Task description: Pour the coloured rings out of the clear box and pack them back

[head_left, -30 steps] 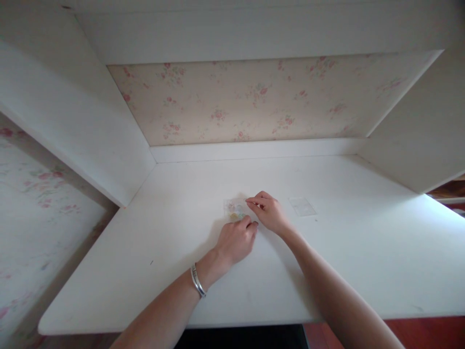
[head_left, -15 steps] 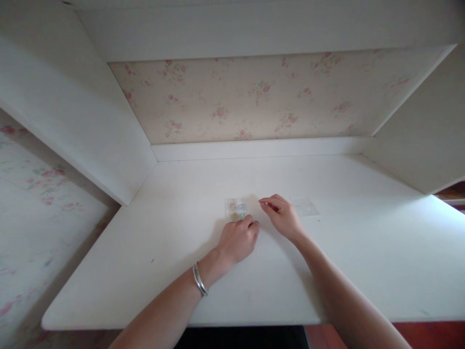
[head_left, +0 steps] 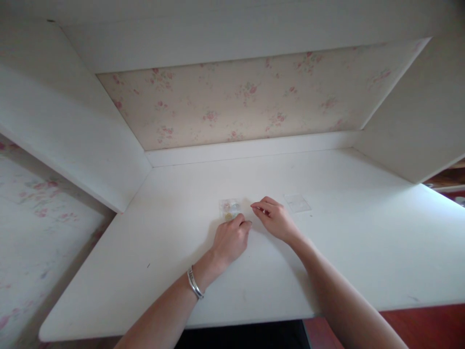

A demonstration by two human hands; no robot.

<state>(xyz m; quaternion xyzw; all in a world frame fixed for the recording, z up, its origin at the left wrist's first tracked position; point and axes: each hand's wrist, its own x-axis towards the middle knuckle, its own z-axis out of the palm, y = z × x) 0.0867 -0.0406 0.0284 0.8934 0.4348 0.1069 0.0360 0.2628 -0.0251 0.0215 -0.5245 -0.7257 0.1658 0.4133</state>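
Note:
A small clear plastic box (head_left: 222, 205) lies on the white desktop, with several small round coloured pieces (head_left: 228, 216) inside it, too small to name. My left hand (head_left: 231, 237) rests at the box's near edge, fingers curled and closed against it, covering its near right corner. Just right of the box, my right hand (head_left: 273, 219) is raised slightly with thumb and index finger pinched together. Whatever the pinch holds, if anything, is too small to make out. Beyond the right hand, a flat clear plastic lid (head_left: 298, 203) lies on the desk.
The white desktop (head_left: 348, 242) has a side panel on the left (head_left: 90, 131) and one on the right (head_left: 410, 111). A low white ledge (head_left: 254, 146) runs along the back below floral wallpaper (head_left: 232, 106). A tiny dark speck (head_left: 148, 265) lies at left.
The whole view has shifted and tilted slightly as my head moved. Both hands keep nearly the same pose and place beside the box.

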